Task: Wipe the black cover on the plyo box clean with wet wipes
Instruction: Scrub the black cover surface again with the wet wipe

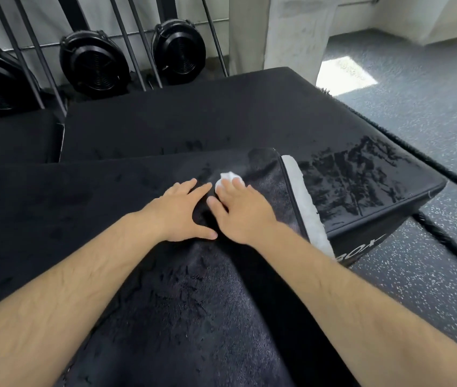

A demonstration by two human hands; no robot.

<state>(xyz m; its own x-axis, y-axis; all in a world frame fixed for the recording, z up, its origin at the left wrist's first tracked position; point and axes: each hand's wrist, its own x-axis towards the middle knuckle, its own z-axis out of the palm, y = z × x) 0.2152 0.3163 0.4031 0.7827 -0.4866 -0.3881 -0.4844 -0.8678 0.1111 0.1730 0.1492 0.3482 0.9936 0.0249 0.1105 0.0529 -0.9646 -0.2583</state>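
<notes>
Nearest the camera, below the wet wipe (226,178), two bare forearms reach forward over the black cover (182,317), whose grainy surface shows damp streaks. Just left of the wipe the left hand (182,210) lies flat on the cover, fingers straight and spread, holding nothing. The right hand (238,210) rests on the wipe itself, fingers laid fairly flat and pressing the bunched white wad onto the cover; the wipe pokes out past the fingertips. The two thumbs nearly meet. Right of the wipe a strip of white padding (305,208) shows along the cover's zipped edge, and further right the plyo box (361,241) has a wet-streaked black top and white lettering on its side wall. Beyond the wipe lie more black pads, then round black fans (93,65) behind slanting rods. Far right of the wipe, a concrete pillar (291,32) stands on speckled floor (431,113)
</notes>
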